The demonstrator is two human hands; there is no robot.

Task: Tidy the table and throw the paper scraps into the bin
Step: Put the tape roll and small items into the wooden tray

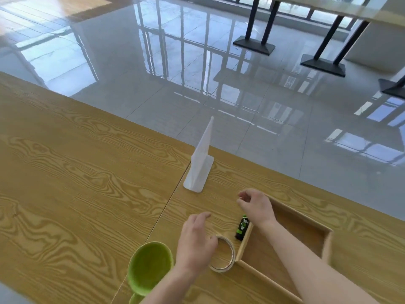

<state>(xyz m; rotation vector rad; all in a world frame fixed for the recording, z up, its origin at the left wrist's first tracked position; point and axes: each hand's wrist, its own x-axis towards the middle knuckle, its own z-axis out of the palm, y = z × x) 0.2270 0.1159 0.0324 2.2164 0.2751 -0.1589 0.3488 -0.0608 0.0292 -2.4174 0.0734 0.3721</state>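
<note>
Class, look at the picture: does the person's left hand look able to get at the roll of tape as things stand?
Probably yes. The left hand hovers over the near-left edge of the roll of tape, which lies flat on the table. Nothing lies between them; the wooden tray and small green-and-black bottle sit to its right.

Two bare forearms come into the lower part of the frame, one from the bottom centre and one from the lower right corner. No sleeve, cuff or glove covers them as far as the picture's edge. The left hand (195, 242) and the right hand (256, 206) carry no ring, watch or band that can be made out, though the wide-angle view blurs them slightly. Fingernails look short and unpainted.
</note>
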